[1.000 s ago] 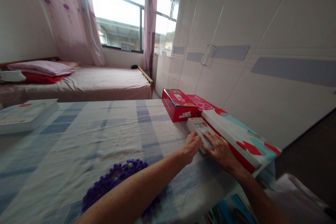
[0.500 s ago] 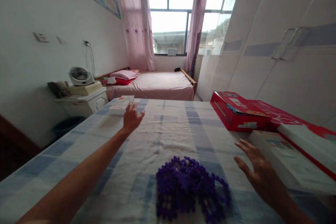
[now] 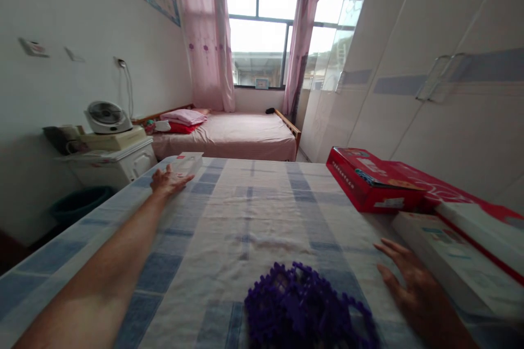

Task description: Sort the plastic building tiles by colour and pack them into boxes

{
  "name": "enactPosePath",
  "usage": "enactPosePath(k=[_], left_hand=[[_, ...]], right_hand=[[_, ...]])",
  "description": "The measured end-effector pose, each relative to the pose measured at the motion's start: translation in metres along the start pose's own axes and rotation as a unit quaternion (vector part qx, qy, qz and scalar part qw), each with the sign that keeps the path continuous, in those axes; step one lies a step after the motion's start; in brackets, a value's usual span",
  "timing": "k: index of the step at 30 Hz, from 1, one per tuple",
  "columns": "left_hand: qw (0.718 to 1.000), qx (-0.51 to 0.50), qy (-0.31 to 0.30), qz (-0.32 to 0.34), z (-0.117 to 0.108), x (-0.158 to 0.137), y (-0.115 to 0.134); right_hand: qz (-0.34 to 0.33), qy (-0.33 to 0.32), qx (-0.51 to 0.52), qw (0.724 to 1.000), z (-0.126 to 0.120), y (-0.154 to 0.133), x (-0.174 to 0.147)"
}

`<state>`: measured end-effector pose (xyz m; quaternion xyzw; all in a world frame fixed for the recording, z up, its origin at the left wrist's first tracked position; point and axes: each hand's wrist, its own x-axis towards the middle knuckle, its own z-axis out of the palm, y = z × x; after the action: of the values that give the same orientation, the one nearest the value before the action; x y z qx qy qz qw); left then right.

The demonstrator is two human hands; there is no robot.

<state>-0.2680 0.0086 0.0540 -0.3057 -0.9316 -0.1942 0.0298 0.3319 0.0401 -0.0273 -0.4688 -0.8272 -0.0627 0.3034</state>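
Observation:
My left hand (image 3: 167,181) reaches to the far left corner of the table, fingers spread at the near side of a small white box (image 3: 190,162). It seems to touch the box, but no firm grip shows. Near the right edge, my right hand (image 3: 413,283) hovers or rests with fingers apart and nothing in it. A long white box (image 3: 450,259) lies right beside that hand. Between my arms, close to me, sits a heap of purple gear-edged plastic pieces (image 3: 307,305), slightly blurred and cut off by the lower frame edge.
A checked blue-and-white cloth (image 3: 262,218) covers the table. Red boxes (image 3: 372,182) stand along its right side. Beyond are a bed (image 3: 241,131) and a white wardrobe (image 3: 409,38). At left, a small fan (image 3: 107,116) tops a cabinet, with a dark bin (image 3: 82,204) below.
My left hand has moved left and a little nearer, from the small box's right side to its near left part. The right hand stays open. The view has shifted slightly.

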Motion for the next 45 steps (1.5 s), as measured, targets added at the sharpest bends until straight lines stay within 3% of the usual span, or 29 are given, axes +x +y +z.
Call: enactPosePath(k=[5, 10, 13, 15, 17, 21, 24, 27, 32, 35, 39, 43, 45], left_hand=[[0.999, 0.034, 0.036, 0.003, 0.003, -0.002, 0.005], [0.994, 0.044, 0.051, 0.088, 0.005, -0.031, 0.031], [0.981, 0.025, 0.052, 0.185, 0.005, -0.073, 0.067], [0.955, -0.021, 0.064, 0.289, 0.007, -0.113, 0.098], [0.935, -0.054, 0.063, 0.345, 0.010, -0.157, 0.127], [0.908, -0.118, -0.007, 0.403, 0.019, -0.237, 0.170], [0.891, -0.158, -0.089, 0.417, 0.020, -0.268, 0.181], [0.889, -0.204, -0.118, 0.392, 0.017, -0.265, 0.179], [0.917, -0.279, -0.059, 0.277, 0.020, -0.221, 0.152], [0.916, -0.330, -0.039, 0.224, 0.034, -0.201, 0.133], [0.908, -0.364, -0.026, 0.207, 0.055, -0.195, 0.120], [0.903, -0.365, -0.017, 0.226, 0.064, -0.197, 0.117], [0.907, -0.351, -0.012, 0.233, 0.064, -0.197, 0.117]], right_hand=[[0.021, -0.032, 0.007, 0.999, -0.005, -0.011, 0.002], [0.033, -0.038, 0.013, 0.999, -0.010, -0.018, 0.003], [0.033, -0.043, 0.021, 0.998, -0.011, -0.021, 0.004], [0.036, -0.046, 0.027, 0.998, -0.012, -0.023, 0.004], [0.041, -0.049, 0.033, 0.997, -0.013, -0.025, 0.004], [0.047, -0.056, 0.041, 0.997, -0.015, -0.028, 0.004], [0.051, -0.063, 0.051, 0.995, -0.018, -0.030, 0.004], [0.059, -0.071, 0.073, 0.993, -0.020, -0.032, 0.005], [0.056, -0.089, 0.144, 0.984, -0.027, -0.049, 0.017], [0.030, -0.112, 0.157, 0.981, -0.026, -0.068, 0.033], [-0.013, -0.134, 0.162, 0.978, -0.010, -0.086, 0.062], [-0.077, -0.189, 0.153, 0.967, 0.000, -0.085, 0.083], [-0.074, -0.162, 0.117, 0.977, -0.007, -0.086, 0.085]])
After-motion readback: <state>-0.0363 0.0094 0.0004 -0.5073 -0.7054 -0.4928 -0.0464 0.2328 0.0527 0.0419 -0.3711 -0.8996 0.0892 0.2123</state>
